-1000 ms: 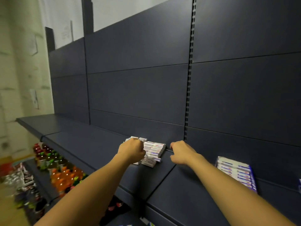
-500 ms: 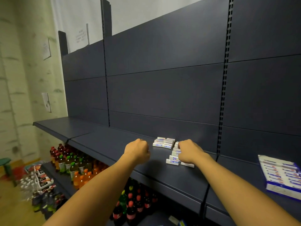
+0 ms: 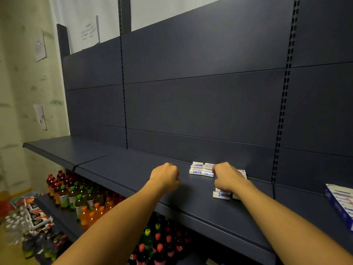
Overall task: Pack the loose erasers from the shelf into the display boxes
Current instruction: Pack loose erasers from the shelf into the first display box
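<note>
Since half a second ago our right hand [image 3: 227,177] has slid onto the erasers [image 3: 202,170]; our left hand [image 3: 165,176] has barely shifted. Ahead runs the dark shelf [image 3: 133,175], bottles [image 3: 76,197] below at 8 o'clock, a box [image 3: 342,201] at 3 o'clock. Our left hand is a fist; whether it holds anything we cannot tell. Our right curls over erasers at centre.

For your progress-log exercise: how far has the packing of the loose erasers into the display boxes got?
Done: nothing visibly packed; the display box sits apart at the shelf's right end. In hand: the right hand is among the loose erasers, exact grip hidden; the left hand is fisted beside them. Left: nearly all the erasers.
</note>
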`<move>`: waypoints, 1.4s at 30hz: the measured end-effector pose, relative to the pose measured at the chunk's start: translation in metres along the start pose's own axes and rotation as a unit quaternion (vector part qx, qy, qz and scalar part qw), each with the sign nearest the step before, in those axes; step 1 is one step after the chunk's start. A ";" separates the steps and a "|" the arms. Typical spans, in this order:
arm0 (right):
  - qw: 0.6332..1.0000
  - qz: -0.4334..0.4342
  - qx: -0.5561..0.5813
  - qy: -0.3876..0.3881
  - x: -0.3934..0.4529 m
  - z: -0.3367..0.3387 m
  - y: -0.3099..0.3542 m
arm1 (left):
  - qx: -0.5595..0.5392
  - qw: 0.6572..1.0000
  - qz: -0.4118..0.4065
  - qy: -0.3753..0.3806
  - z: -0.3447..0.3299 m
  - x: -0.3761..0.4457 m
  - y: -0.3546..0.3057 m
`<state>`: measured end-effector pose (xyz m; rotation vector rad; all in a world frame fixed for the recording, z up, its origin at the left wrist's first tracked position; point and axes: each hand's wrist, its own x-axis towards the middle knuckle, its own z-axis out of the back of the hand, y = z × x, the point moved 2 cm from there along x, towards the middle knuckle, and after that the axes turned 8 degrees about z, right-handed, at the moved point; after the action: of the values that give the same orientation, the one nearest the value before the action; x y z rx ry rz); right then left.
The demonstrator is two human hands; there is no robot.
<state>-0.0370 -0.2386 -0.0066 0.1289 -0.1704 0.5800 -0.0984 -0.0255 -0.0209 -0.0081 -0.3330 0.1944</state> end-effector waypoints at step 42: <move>0.997 -0.075 -0.001 -0.003 0.109 -0.032 -0.032 | -0.104 0.970 -0.186 0.113 -0.087 0.161 -0.020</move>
<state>0.0745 -0.2018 -0.0190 0.1397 -0.1648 0.4296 0.0833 -0.0126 -0.0505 -0.1733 -0.1222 -0.2146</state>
